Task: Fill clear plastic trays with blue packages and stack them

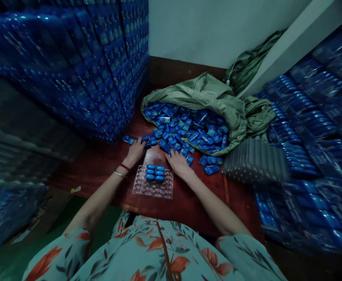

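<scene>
Small blue packets (185, 127) spill from a green sack (200, 91) onto the red table (100, 171). My left hand (135, 151), with bracelets at the wrist, has its fingertips on packets at the left edge of the spill. My right hand (178, 163) touches the near edge of the pile, its fingers around a packet partly hidden beneath them. Between my forearms lies a clear moulded tray (153, 191) with rows of hollows. Several blue packets (155, 173) lie in two columns in the tray's upper part.
A tall stack of wrapped blue packs (100, 70) stands at the left, above grey stacked trays (21, 128). At the right are a stack of clear trays (254, 160) and more blue packs (311, 156). A pale wall (194, 31) rises behind.
</scene>
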Tool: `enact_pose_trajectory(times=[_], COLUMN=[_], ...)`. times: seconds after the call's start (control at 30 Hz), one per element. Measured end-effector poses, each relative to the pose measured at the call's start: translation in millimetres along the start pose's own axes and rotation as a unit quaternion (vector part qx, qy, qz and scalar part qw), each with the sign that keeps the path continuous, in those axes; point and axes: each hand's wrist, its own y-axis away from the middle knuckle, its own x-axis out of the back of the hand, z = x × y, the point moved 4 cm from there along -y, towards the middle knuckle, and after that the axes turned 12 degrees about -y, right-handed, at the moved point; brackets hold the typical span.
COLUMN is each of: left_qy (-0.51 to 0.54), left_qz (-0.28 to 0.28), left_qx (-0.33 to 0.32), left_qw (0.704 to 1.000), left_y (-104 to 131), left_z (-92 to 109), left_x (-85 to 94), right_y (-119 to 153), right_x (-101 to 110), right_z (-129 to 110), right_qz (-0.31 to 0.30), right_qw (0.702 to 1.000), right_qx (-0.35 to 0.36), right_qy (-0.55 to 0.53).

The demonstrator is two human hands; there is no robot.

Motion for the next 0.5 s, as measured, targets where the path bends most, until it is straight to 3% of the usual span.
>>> enact_pose_trajectory(times=[0.1,0.2,0.33,0.4,0.5], left_qy=[0.011,0.067,0.219,0.240,0.240], left_qz=[0.004,0.035,0.111,0.118,0.110], left_qx=[-0.003,0.013,0.101,0.118,0.054], left_qw=[1.000,0.997,0.964,0.956,0.963], left_y=[14.3,49.2,121.5,156.1,187.5], left_z=[-3.5,-18.3,-41.9,-43.2,-25.0], left_x=[-0.5,2.7,13.6,20.9,34.1], right_y=[-1.7,17.9,75.0,102.1,123.3], right_x=[-8.5,-10.3,-20.9,-33.5,-47.4], right_z=[1.7,16.6,35.0,26.6,-6.0], right_qz=[0.023,0.121,0.264,0.261,0.231], right_qw=[0.999,0.977,0.870,0.835,0.834], right_qx=[0.004,0.018,-0.014,-0.034,0.022], right_qy=[-0.034,-0.172,-0.417,-0.483,-0.501])
